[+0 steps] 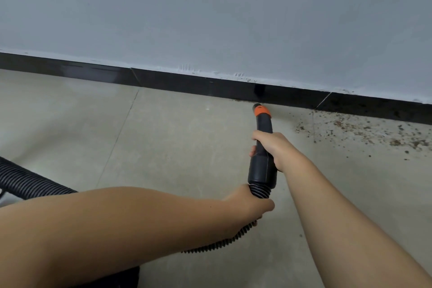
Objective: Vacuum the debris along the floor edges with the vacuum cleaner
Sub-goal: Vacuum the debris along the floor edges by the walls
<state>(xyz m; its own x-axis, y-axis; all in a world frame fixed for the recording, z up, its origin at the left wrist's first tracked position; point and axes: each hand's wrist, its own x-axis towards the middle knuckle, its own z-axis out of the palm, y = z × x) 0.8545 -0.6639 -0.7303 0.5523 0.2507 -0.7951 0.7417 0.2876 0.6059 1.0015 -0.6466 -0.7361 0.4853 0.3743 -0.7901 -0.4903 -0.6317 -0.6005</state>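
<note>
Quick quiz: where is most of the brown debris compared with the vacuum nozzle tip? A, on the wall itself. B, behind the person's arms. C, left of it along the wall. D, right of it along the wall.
D: the debris lies scattered on the floor beside the baseboard, to the right of the orange-banded nozzle.

The nozzle [262,124] points at the baseboard [210,86], which runs along the foot of the wall [210,11] behind the floor [163,138]. Debris [364,128] lies on the floor to the nozzle's right, against the baseboard. The hose [25,182] trails back and off to the left.
</note>
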